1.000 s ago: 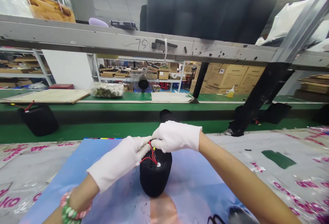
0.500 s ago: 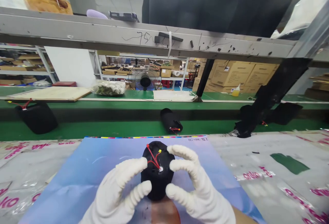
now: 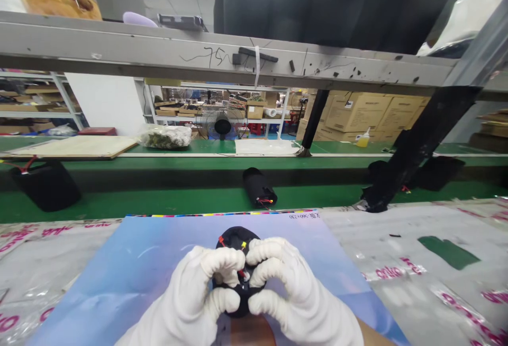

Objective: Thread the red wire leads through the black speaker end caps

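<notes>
The left hand (image 3: 186, 288) and right hand (image 3: 296, 293), white-gloved, are closed on a black foam-sleeved cylinder (image 3: 234, 236), which sits on a blue printed sheet (image 3: 99, 266). Grip is balanced from both sides. Fingers partly hide the red wires (image 3: 240, 273); even pressure should be kept to avoid pinching them.

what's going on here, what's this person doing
A person wearing white gloves is gripping a black padded cylinder with both hands, the left hand and right hand curled around it. Red wires and a yellow-tipped lead show at its top. It's over a blue printed sheet. Another black cylinder lies on its side on the green belt beyond.
</notes>
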Demonstrator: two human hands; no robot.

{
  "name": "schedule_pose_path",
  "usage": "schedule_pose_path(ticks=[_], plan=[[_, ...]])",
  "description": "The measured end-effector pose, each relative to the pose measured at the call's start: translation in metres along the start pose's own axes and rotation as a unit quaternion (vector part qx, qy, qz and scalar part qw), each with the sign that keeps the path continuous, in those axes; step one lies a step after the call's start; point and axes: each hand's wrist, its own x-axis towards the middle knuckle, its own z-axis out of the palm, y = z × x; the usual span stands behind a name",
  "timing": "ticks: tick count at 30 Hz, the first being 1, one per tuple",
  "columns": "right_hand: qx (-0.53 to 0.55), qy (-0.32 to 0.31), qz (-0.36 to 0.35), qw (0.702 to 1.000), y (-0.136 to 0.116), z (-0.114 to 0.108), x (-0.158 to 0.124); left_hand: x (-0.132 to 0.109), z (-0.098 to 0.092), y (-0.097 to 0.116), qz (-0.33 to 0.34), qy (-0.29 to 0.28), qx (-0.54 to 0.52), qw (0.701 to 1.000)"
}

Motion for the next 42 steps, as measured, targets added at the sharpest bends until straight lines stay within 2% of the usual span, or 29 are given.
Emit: schedule_pose_path(ticks=[4,9,12,16,19,22,25,28,29,30,33,35,38,40,42], plan=[[0.014,-0.011,0.014,1.000,0.002,-0.002,-0.001,0.000,-0.002,-0.002,0.016,-0.019,-0.013,1.000],[0.019,-0.051,-0.003,0.999,0.002,-0.001,0.003,0.000,0.002,-0.003,0.062,0.015,-0.033,0.997],[0.022,-0.064,0.000,0.998,0.001,-0.004,0.006,0.000,0.005,-0.002,0.075,0.010,-0.033,0.997],[0.028,-0.067,0.004,0.997,0.000,-0.005,0.007,0.001,0.004,0.000,0.053,-0.005,-0.057,0.997],[0.025,-0.061,0.004,0.998,0.001,-0.005,0.005,0.001,-0.002,-0.001,0.019,0.029,-0.094,0.995],[0.025,-0.061,-0.001,0.998,0.003,-0.006,0.003,-0.002,-0.017,-0.007,0.015,0.062,-0.102,0.993],[0.029,-0.072,0.001,0.997,0.004,-0.009,0.004,0.003,-0.039,-0.010,-0.051,0.092,-0.080,0.991],[0.019,-0.096,-0.008,0.995,0.003,-0.012,0.011,0.024,-0.060,-0.005,-0.169,0.155,-0.046,0.972],[0.008,-0.099,-0.016,0.995,0.002,-0.012,0.014,0.033,-0.064,-0.002,-0.187,0.176,-0.041,0.965],[-0.008,-0.097,-0.025,0.995,0.001,-0.013,0.017,0.043,-0.066,0.001,-0.202,0.176,-0.041,0.963],[-0.062,-0.065,-0.034,0.995,0.001,-0.018,0.023,0.064,-0.063,0.003,-0.251,0.126,-0.025,0.959],[-0.065,-0.023,0.009,0.998,0.005,-0.023,0.018,0.068,-0.058,-0.001,-0.269,0.099,-0.024,0.958],[0.017,0.003,0.168,0.986,0.016,-0.022,-0.001,0.067,-0.057,-0.010,-0.296,0.081,-0.030,0.951],[0.129,-0.028,0.275,0.952,0.020,-0.011,-0.013,0.066,-0.061,-0.015,-0.299,0.096,-0.034,0.949],[0.279,-0.067,0.315,0.904,0.021,0.009,-0.017,0.067,-0.069,-0.017,-0.292,0.130,-0.044,0.947]])
